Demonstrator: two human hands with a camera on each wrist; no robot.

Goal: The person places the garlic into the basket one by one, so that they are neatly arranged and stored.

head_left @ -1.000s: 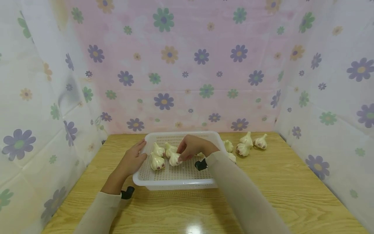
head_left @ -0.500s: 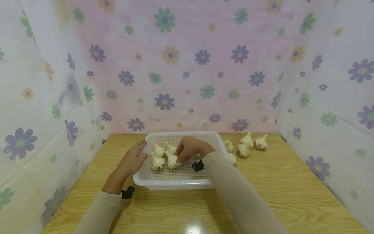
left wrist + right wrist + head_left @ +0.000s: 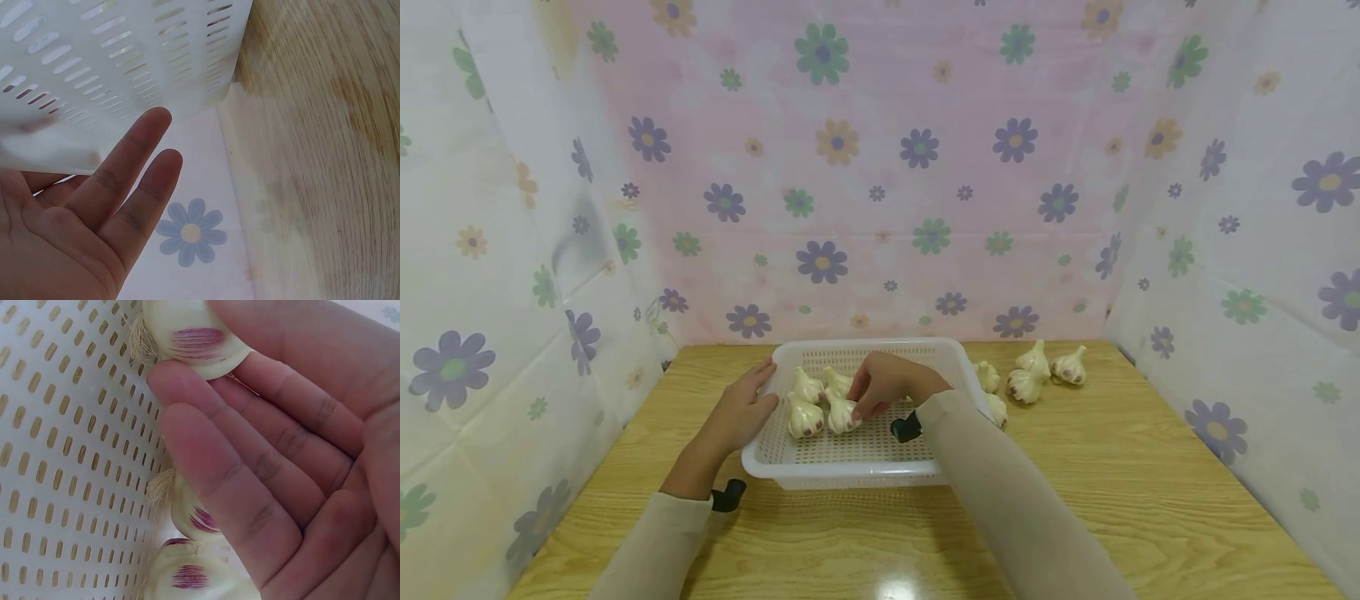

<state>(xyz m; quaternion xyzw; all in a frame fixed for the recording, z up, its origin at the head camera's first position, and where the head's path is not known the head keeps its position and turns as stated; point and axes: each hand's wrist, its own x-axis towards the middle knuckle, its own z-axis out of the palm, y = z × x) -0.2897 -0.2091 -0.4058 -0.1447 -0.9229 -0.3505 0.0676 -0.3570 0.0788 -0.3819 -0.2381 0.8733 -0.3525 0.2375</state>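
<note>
A white perforated plastic basket (image 3: 868, 469) stands on the table, with several garlic bulbs in its left half. My right hand (image 3: 891, 383) reaches inside and pinches a garlic bulb (image 3: 841, 415) between thumb and fingers, low over the basket floor. In the right wrist view that garlic bulb (image 3: 197, 340) shows purple streaks and root fibres, and more bulbs lie below the fingers. Straight fingers of my left hand (image 3: 737, 414) rest against the basket's left rim and side. The left wrist view shows two of them extended beside the slotted basket wall (image 3: 131, 69).
Right of the basket, several more garlic bulbs (image 3: 1025, 385) lie on the wooden table (image 3: 1120, 467); the basket's edge partly hides some. Flower-print cloth (image 3: 880, 192) walls the table at the back and both sides.
My right hand has shifted slightly left with the pinched garlic bulb, which now lies closer to the bulbs beside it. The left hand has stayed at the basket's side.
</note>
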